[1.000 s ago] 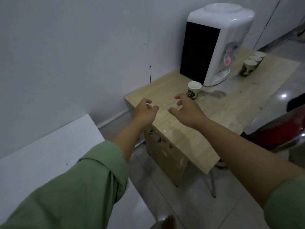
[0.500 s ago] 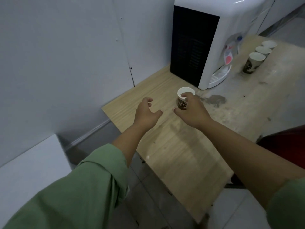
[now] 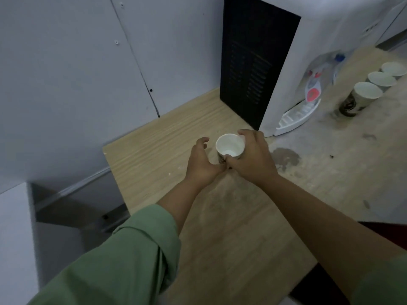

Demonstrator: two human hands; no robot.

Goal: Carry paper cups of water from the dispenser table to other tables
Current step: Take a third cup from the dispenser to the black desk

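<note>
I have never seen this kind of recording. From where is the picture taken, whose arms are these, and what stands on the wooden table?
There is no machine here: a person wears a camera on the head, so you look down along that person's own arms in green sleeves. The right hand wraps around a paper cup that stands on the wooden table. The left hand is cupped at the cup's other side; whether it touches the cup is hard to tell. Behind stands a white water dispenser with a black side panel. To its right, three more paper cups stand in a row. A dark wet patch lies on the table beside the right hand. Whether the held cup contains water cannot be judged.
</note>
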